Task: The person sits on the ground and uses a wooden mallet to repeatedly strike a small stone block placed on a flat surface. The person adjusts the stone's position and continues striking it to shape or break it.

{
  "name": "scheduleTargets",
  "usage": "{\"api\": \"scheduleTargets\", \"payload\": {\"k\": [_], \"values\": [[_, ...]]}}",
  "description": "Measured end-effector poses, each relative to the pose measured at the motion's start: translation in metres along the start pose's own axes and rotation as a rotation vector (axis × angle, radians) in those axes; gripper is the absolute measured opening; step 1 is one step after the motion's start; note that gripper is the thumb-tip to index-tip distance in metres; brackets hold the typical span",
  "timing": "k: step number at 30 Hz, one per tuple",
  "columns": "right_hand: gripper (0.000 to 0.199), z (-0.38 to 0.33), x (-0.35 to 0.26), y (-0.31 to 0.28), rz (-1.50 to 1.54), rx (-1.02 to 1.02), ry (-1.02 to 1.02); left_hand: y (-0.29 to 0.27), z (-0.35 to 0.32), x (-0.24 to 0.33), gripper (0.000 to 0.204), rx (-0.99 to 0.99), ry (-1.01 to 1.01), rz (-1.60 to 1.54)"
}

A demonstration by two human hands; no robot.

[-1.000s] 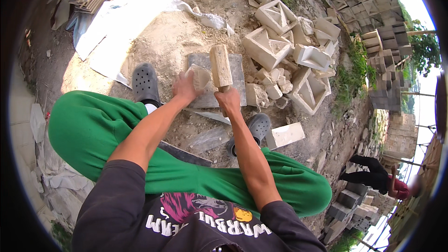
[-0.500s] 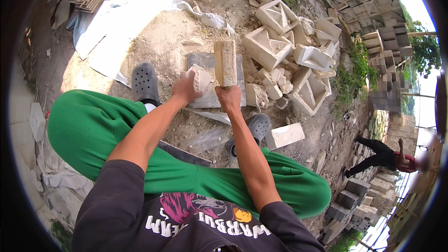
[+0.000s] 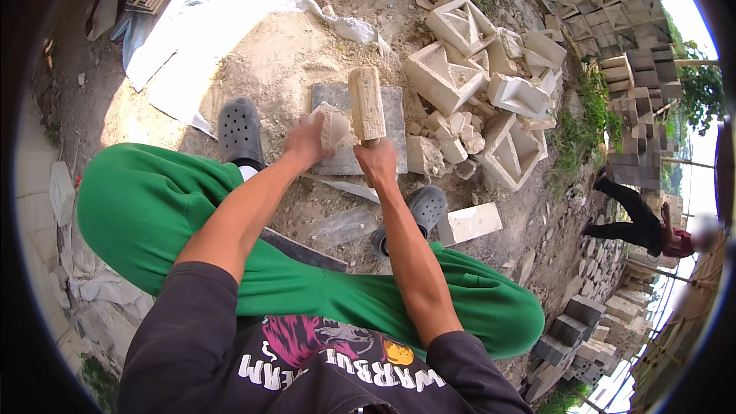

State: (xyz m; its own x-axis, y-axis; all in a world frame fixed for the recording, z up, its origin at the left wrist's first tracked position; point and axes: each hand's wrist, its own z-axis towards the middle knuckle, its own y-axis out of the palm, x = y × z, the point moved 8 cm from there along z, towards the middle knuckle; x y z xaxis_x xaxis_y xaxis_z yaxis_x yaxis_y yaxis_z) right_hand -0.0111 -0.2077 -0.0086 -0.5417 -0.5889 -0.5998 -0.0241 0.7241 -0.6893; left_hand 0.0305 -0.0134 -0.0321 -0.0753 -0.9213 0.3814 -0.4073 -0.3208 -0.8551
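Between my feet a dark flat slab (image 3: 389, 126) lies on the dusty ground. My left hand (image 3: 305, 143) is closed on a pale, rough chunk of stone (image 3: 334, 129) over the slab's left part. In my right hand (image 3: 376, 161) is a wooden mallet (image 3: 366, 101), gripped by its handle. The mallet's blocky head points away from me, just right of the chunk. My left fingertips are partly hidden behind the chunk. Whether the mallet touches the slab I cannot tell.
Broken pale blocks (image 3: 445, 80) pile up right of the slab. One squared block (image 3: 470, 223) sits beside my right shoe (image 3: 427, 207). A white sheet (image 3: 184, 54) covers ground at the far left. At the right, a person (image 3: 640, 215) walks near stacked blocks (image 3: 571, 330).
The mallet's head has tilted slightly and shifted a little left, nearer the stone chunk. The chunk has turned slightly in my left hand. The person at the right has moved.
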Motion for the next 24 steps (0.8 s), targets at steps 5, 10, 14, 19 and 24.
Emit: {"api": "scheduleTargets", "payload": {"k": [5, 10, 14, 19, 24], "values": [[0.042, 0.012, 0.022, 0.016, -0.080, -0.227, 0.138, 0.001, 0.008, -0.006, 0.096, -0.059, -0.003, 0.001], [0.043, 0.004, -0.034, -0.028, 0.040, 0.065, -0.032, 0.007, 0.006, -0.010, 0.098, 0.036, 0.063, -0.033], [0.042, 0.003, -0.032, -0.021, 0.035, 0.029, 0.011, 0.010, 0.006, -0.013, 0.099, 0.051, 0.066, -0.031], [0.040, 0.011, 0.034, 0.018, -0.104, -0.095, 0.123, 0.002, 0.011, -0.002, 0.100, -0.038, 0.060, 0.040], [0.030, 0.016, 0.009, -0.005, 0.099, 0.006, -0.033, 0.003, 0.006, -0.007, 0.100, -0.034, 0.064, 0.008]]}}
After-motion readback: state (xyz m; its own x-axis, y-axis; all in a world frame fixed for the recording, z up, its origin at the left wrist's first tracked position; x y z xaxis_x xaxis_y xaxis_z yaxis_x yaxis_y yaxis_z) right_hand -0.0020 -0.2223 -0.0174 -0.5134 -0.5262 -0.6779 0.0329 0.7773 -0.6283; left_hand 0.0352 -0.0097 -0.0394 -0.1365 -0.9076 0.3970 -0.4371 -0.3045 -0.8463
